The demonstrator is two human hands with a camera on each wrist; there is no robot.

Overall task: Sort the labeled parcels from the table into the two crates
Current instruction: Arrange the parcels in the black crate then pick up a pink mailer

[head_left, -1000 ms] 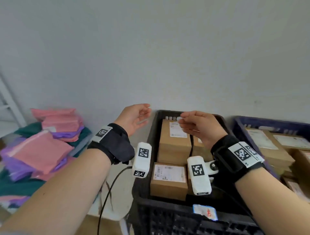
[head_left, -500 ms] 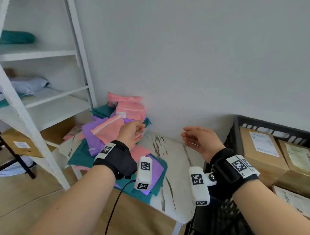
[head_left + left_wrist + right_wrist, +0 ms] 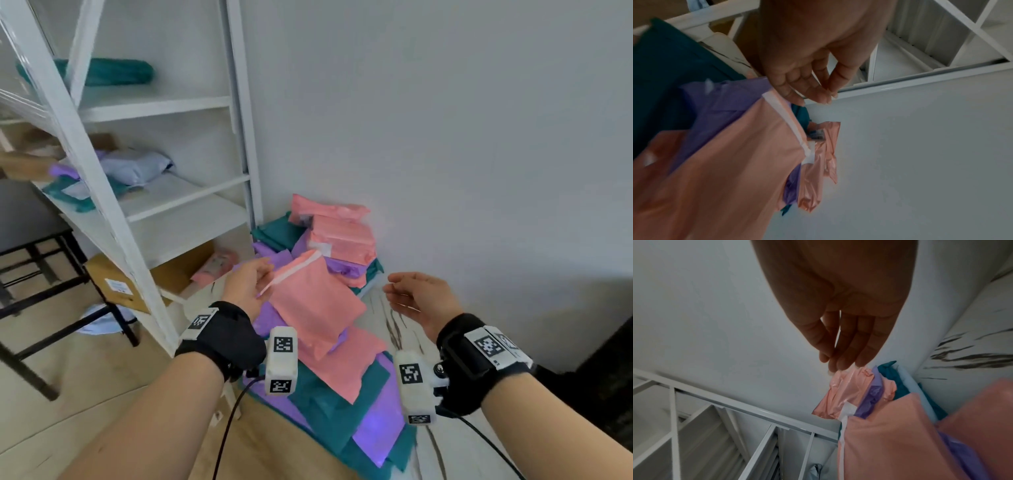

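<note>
Pink, purple and teal bags (image 3: 337, 359) are piled on the white table (image 3: 387, 318) against the wall, so most sorting is left. Neither of the 2 crates is in view, so I can't tell how full they are. Your left hand (image 3: 245, 286) sits at the white strip of the top pink bag (image 3: 313, 301), fingers loosely curled, not gripping yet. Your right hand (image 3: 419, 296) hangs relaxed and empty, right of the pile.
</note>
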